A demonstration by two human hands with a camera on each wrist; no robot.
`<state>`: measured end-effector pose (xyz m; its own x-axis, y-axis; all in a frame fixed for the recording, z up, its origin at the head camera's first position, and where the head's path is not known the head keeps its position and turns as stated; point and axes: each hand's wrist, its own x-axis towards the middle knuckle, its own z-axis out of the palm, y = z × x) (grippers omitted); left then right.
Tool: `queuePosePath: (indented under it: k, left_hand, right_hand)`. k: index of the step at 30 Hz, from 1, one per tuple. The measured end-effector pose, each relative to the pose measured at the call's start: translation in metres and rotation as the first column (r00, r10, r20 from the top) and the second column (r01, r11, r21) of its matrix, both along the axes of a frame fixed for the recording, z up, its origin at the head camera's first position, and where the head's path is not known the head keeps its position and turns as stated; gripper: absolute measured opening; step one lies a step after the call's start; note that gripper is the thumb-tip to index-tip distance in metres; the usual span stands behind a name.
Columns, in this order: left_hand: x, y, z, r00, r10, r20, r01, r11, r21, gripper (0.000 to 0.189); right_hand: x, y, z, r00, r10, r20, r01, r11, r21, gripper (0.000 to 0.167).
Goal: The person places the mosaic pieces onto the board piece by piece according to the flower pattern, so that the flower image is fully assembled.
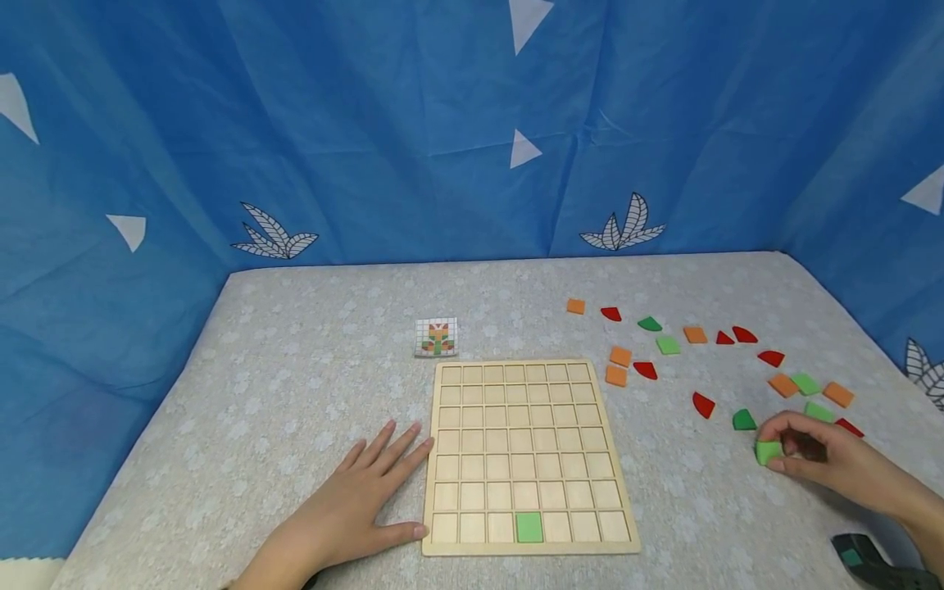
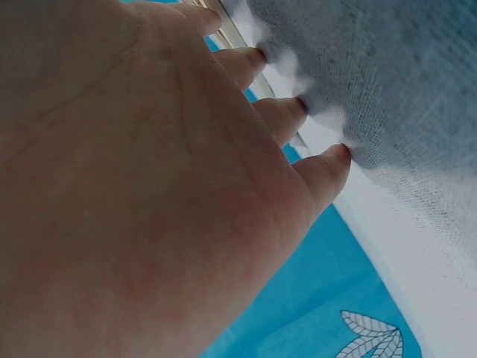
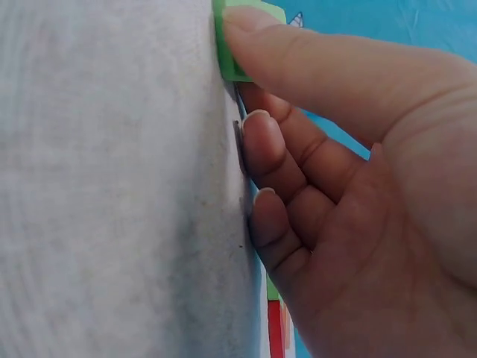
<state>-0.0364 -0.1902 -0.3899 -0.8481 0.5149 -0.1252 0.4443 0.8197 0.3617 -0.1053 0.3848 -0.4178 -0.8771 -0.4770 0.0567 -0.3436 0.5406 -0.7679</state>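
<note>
My right hand (image 1: 826, 459) pinches a light green square tile (image 1: 768, 452) between thumb and fingers, low over the cloth at the right. The same tile shows at the thumb tip in the right wrist view, along with my right hand (image 3: 335, 171). My left hand (image 1: 350, 504) lies with fingers spread at the left edge of a wooden grid board (image 1: 533, 549). Its fingertips reach the board's rim; in the left wrist view my left hand (image 2: 171, 164) has its fingers stretched out on the cloth. One light green tile (image 1: 528, 527) sits in the board's bottom row, middle column.
A small pattern card (image 1: 437, 338) lies behind the board. Scattered to the right are orange squares (image 1: 695, 334), red quarter-round pieces (image 1: 704, 405), dark green pieces (image 1: 744, 419) and light green squares (image 1: 668, 345). A blue curtain (image 1: 413, 131) hangs around the table (image 1: 310, 352).
</note>
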Motion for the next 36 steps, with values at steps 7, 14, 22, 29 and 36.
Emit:
queuePosePath:
  k: [7,14,22,29,36]
  left_hand:
    - [0.001,-0.002,0.000,1.000,-0.002,-0.016,0.002,1.000,0.005,0.088]
    - [0.000,-0.001,0.000,1.000,-0.005,-0.004,0.005,1.000,0.011,0.088]
    - [0.001,0.000,-0.001,1.000,-0.003,-0.008,0.004,1.000,0.014,0.088]
    - [0.002,-0.001,-0.001,1.000,-0.015,-0.020,0.015,1.000,0.023,0.086]
    - [0.002,-0.002,-0.002,1.000,-0.011,-0.024,0.012,1.000,0.024,0.087]
  right_hand:
    - [-0.001,-0.004,0.002,0.997,-0.067,-0.043,0.070,0.996,0.053,0.021]
    - [-0.005,-0.004,0.008,0.999,-0.022,0.028,0.023,1.000,-0.013,0.020]
    - [-0.007,-0.028,0.029,0.999,0.051,-0.017,-0.053,0.992,-0.117,0.023]
    - [-0.001,-0.061,0.047,0.998,0.031,-0.050,-0.036,0.993,-0.111,0.025]
    - [0.003,-0.101,0.066,0.996,0.016,-0.090,-0.029,0.989,-0.147,0.024]
